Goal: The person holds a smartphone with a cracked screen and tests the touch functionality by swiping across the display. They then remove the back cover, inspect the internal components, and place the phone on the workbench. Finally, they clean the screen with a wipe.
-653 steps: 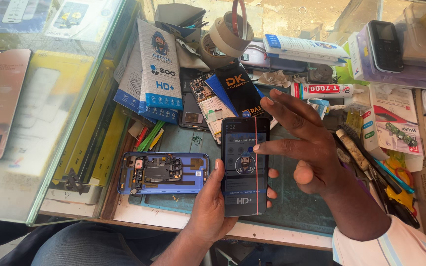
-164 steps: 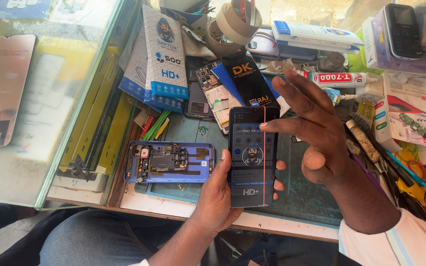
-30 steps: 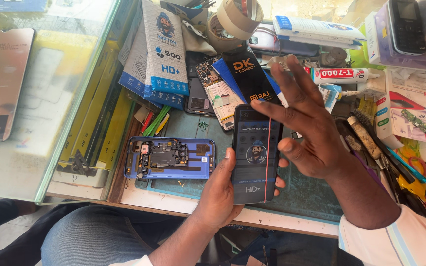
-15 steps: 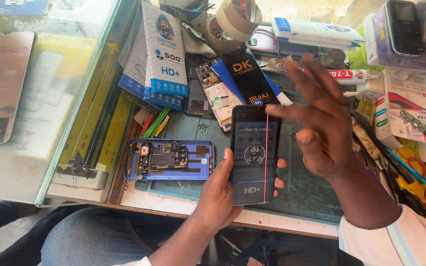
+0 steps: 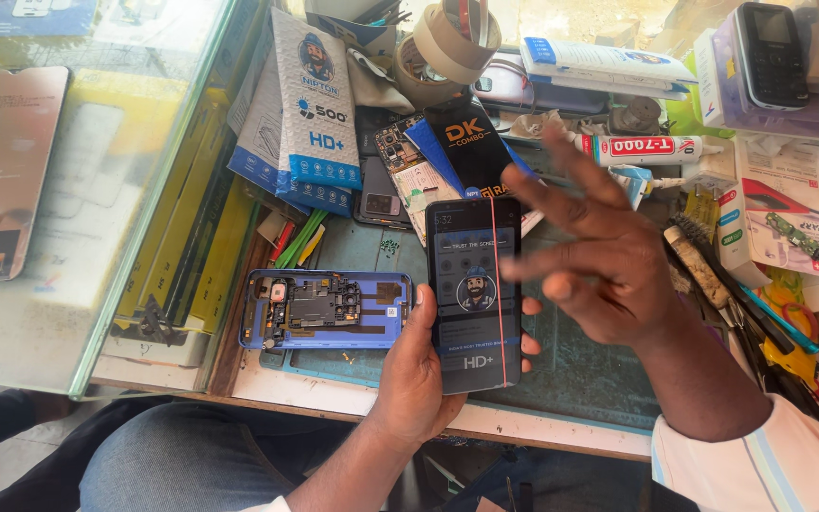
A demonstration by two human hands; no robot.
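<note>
while our left hand grips the dark phone screen, our right hand hovers open beside it; we should hold it flat and steady.

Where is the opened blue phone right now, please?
The opened blue phone lies on the mat, just left of the left hand in the head view.

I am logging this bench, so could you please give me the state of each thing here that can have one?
Dark screen panel: upright in the left hand, red line down its face.
Right hand: open, fingers spread, holding nothing, blurred.
Blue phone frame: lying flat, opened, insides exposed.
Tape rolls: stacked.
Glue tube: lying flat; cap end unclear.
Black keypad phone: lying face up, screen dark.
</note>
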